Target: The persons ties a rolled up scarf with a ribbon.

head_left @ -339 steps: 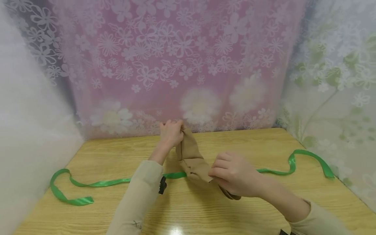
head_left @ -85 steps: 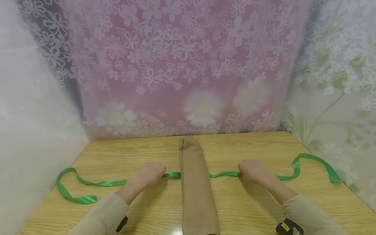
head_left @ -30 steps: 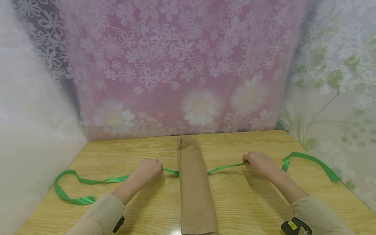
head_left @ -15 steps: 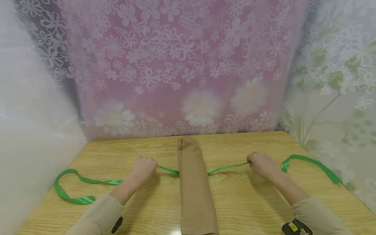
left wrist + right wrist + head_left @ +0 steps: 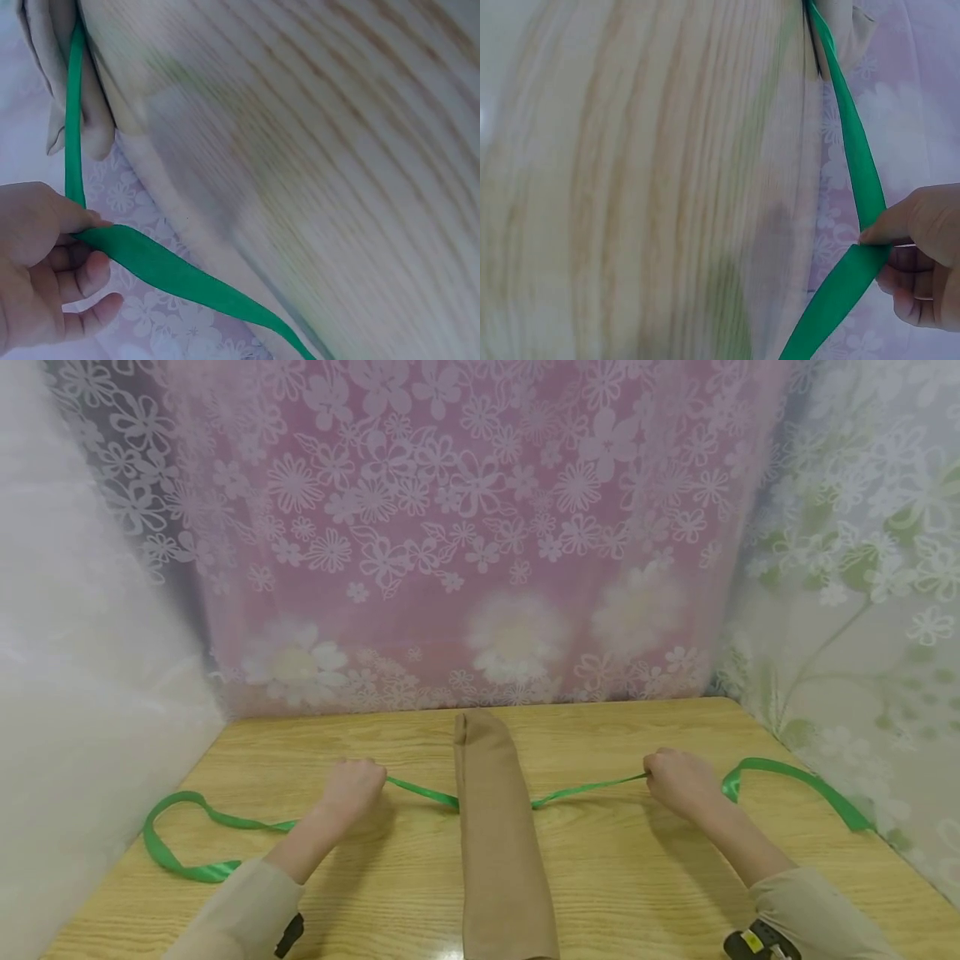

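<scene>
A green satin ribbon point(image 5: 427, 792) passes under a long folded piece of tan cloth point(image 5: 501, 835) that lies lengthwise on the table. Left of the cloth, my left hand point(image 5: 355, 789) pinches the ribbon between thumb and fingers, as the left wrist view also shows. On the other side my right hand point(image 5: 681, 781) pinches it too, with thumb and index finger plain in the right wrist view. Both stretches between hands and cloth rise off the table and look taut. The ribbon's loose ends curl outward beyond each hand. Whatever part runs beneath the cloth is hidden.
The wooden table point(image 5: 600, 877) is bounded at the back by a pink flowered curtain point(image 5: 450, 568). A white sheet point(image 5: 90, 652) hangs at the left and a floral curtain point(image 5: 862, 635) at the right. The cloth's near end reaches the bottom of the head view.
Earlier my hands were folding the cloth; now it lies flat and long. Over the last second both hands, pinching the ribbon, have moved farther apart, the left one more.
</scene>
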`<state>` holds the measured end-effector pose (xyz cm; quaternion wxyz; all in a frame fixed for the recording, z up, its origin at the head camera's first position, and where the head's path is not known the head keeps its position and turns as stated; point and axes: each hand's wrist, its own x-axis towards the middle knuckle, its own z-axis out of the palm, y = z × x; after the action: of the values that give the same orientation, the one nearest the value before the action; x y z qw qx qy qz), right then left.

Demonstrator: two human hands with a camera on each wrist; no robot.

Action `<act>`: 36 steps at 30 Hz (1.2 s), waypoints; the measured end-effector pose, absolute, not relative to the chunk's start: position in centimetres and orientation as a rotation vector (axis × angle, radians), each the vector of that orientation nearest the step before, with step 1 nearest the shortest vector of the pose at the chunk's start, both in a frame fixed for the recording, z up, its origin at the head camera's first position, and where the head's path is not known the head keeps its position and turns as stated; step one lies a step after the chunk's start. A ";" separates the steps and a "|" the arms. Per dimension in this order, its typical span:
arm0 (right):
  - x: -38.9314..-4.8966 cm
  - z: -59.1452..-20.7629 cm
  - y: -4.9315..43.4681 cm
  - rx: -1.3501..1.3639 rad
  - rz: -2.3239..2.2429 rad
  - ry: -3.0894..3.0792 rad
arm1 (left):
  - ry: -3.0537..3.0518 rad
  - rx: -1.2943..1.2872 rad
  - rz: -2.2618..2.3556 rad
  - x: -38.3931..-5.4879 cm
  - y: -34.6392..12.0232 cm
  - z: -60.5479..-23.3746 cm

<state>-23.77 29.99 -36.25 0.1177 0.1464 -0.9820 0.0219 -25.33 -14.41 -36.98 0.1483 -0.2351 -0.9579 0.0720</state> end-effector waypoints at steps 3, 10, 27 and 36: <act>-23.8 -36.2 30.1 0.396 0.053 -2.878 | -2.776 -0.629 0.182 -25.2 -14.7 -36.7; -23.7 -36.1 30.6 0.299 0.078 -2.904 | -2.793 -0.537 0.238 -24.6 -15.0 -36.0; -24.0 -35.5 30.8 0.316 0.159 -2.861 | -2.917 -0.299 0.039 -24.5 -15.4 -35.2; -24.1 -35.5 30.8 0.287 0.282 -2.887 | -2.853 -0.303 -0.058 -24.4 -15.4 -35.2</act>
<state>-24.12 30.75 -35.49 0.1130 0.0979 -0.9841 0.0962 -24.44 -15.45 -35.22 0.1354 -0.1046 -0.9850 -0.0200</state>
